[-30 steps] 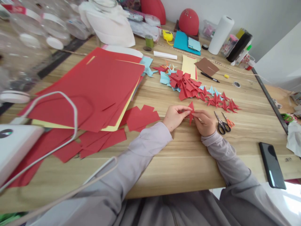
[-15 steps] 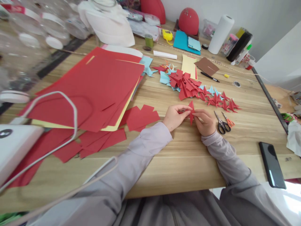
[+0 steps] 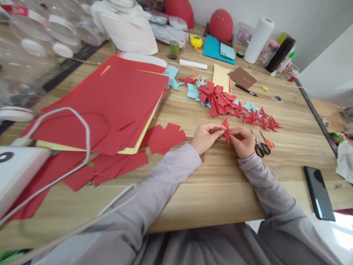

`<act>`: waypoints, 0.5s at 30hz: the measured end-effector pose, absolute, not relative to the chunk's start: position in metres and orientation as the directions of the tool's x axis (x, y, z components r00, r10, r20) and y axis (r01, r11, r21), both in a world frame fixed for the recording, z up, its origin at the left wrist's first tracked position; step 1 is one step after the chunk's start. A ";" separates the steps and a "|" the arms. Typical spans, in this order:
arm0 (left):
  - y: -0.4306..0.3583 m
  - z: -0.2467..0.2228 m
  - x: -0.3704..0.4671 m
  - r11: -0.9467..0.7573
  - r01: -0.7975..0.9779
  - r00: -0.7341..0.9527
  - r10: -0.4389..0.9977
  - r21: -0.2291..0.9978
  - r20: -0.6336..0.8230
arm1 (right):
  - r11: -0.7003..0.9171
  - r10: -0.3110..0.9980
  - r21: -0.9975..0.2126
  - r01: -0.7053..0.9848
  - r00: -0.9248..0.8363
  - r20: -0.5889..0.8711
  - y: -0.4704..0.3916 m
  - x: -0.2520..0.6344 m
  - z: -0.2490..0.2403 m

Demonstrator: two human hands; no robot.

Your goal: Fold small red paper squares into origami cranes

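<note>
Between my two hands is a small piece of folded red paper (image 3: 226, 137), diamond-shaped with pointed ends above and below. My left hand (image 3: 206, 137) pinches its left side between thumb and fingers. From the right, my right hand (image 3: 242, 141) pinches the other side. Just beyond my hands lies a heap of red folded paper pieces (image 3: 217, 99), with a row of red paper cranes (image 3: 253, 117) and some light blue ones to its right. Black-handled scissors (image 3: 261, 148) and small orange-handled scissors (image 3: 268, 141) rest right of my right hand.
Large red paper sheets (image 3: 118, 95) and smaller red rectangles (image 3: 168, 138) lie to the left. A white device (image 3: 24, 173) with a looped cable stands at the near left. A phone (image 3: 319, 193) is at the right edge. A black pen (image 3: 246, 90) and brown paper (image 3: 242, 77) lie farther back.
The folded red paper has tilted slightly and shifted a little to the right. My right hand has moved slightly right with it; my left hand is almost still.
</note>
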State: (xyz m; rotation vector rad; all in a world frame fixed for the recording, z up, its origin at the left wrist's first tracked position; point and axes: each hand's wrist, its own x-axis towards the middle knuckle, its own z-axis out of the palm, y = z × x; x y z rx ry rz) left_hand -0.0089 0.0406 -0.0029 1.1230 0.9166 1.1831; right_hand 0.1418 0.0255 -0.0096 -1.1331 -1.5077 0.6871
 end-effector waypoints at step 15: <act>0.039 -0.002 -0.012 -0.044 -0.118 0.181 0.981 0.992 0.065 | 0.352 0.934 -0.908 0.229 -0.026 0.355 0.027 0.143 -0.009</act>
